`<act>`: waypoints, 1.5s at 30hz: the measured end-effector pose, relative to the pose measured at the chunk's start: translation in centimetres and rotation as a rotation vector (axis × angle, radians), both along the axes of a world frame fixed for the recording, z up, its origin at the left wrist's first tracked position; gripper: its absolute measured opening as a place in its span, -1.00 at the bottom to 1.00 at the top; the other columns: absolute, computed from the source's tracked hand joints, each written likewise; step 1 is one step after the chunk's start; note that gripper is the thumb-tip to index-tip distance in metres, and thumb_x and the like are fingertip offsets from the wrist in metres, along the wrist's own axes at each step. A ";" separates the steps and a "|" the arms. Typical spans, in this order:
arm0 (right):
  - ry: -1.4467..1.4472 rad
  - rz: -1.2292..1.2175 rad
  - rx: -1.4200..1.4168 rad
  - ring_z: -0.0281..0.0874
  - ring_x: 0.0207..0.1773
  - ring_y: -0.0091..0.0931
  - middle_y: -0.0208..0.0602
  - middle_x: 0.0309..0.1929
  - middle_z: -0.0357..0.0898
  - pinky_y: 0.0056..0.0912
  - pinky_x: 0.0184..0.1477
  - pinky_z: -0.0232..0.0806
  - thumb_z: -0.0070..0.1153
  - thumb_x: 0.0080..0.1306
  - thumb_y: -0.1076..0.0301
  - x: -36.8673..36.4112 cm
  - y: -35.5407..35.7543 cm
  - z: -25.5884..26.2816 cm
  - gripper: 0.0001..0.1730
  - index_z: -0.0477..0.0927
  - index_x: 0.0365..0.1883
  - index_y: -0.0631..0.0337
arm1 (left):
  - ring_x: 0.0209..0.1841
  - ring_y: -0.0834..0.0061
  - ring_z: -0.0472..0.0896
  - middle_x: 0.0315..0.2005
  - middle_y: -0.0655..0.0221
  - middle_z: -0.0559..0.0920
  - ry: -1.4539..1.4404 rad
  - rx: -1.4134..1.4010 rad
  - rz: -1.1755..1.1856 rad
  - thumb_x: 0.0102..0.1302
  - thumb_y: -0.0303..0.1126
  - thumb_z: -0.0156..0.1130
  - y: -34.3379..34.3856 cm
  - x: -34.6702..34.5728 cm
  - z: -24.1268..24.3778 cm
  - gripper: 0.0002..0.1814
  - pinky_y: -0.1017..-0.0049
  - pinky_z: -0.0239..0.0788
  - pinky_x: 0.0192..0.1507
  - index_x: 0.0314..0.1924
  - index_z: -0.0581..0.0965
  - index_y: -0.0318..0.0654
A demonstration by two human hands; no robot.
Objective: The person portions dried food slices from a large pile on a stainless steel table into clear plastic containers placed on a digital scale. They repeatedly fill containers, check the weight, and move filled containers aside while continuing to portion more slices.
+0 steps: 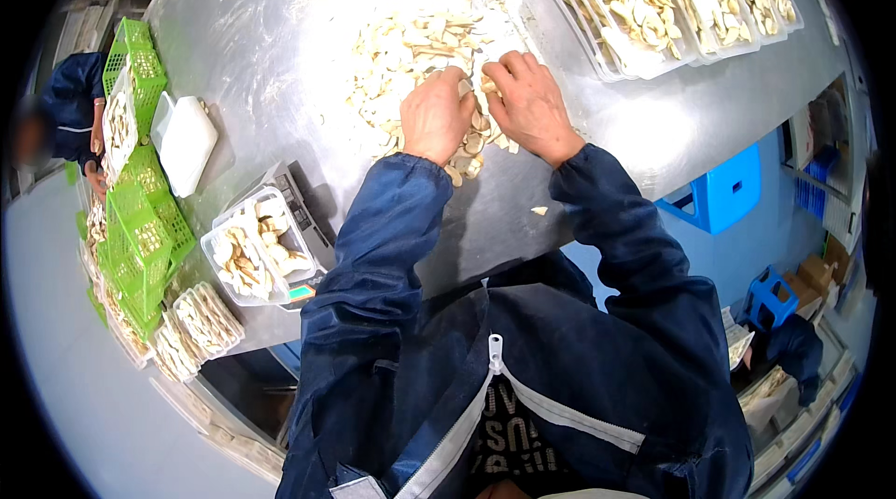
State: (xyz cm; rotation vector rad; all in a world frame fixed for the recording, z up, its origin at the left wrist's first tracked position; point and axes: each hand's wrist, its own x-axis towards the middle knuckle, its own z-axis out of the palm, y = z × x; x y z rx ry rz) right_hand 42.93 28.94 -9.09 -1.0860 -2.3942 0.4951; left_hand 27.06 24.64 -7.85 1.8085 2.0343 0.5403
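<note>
A loose pile of pale dried slices (420, 44), which look like mushroom, is spread on the steel table (266, 79). My left hand (437, 114) is at the near side of this pile, fingers curled down and thumb inward. A slice (464, 87) shows between its thumb and forefinger. Just to the right, my right hand (533, 107) pinches a small pale slice (488, 84) between thumb and fingers. Browner-edged slices (472, 143) lie between and below the two hands. One small fragment (539, 210) rests apart, closer to the table's front edge.
Filled clear plastic trays (630, 9) stand at the back right. At left, a divided tray (255, 247) of slices sits on a scale (297, 201), near a white container (185, 145) and green baskets (143, 240). A co-worker (70, 107) works beyond them. A blue stool (728, 191) stands at right.
</note>
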 end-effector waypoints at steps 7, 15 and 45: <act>0.255 -0.200 -0.157 0.53 -0.28 -0.32 -0.20 -0.35 0.55 -0.34 -0.20 0.35 0.09 0.19 0.43 1.1 1.3 -0.5 -0.82 0.57 -0.23 0.25 | -0.38 0.28 0.59 -0.44 0.24 0.63 -0.259 -0.161 0.074 0.13 -0.39 0.28 0.6 -0.9 -0.3 -0.84 0.36 0.40 -0.29 -0.30 0.58 -0.28; 1.040 -0.472 -1.203 0.43 -0.35 -0.65 -0.45 -0.39 0.52 -0.62 -0.29 0.26 -0.05 0.37 0.33 6.0 -1.2 1.3 -0.73 0.54 -0.09 0.32 | -0.41 0.67 0.53 -0.40 0.49 0.60 -1.372 -0.230 0.272 0.21 -0.50 0.24 -1.4 -3.6 0.8 -0.91 0.63 0.36 -0.37 -0.26 0.60 -0.30; -0.180 -0.049 -0.256 0.48 -0.20 0.02 0.00 -0.24 0.47 0.04 -0.16 0.32 -0.01 0.09 0.49 2.2 1.1 1.5 -0.78 0.36 -0.27 0.30 | -0.35 0.16 0.63 -0.40 0.13 0.66 0.142 -0.177 -0.355 0.24 -0.28 0.23 -1.0 1.3 0.7 -0.79 0.30 0.45 -0.24 -0.20 0.63 -0.23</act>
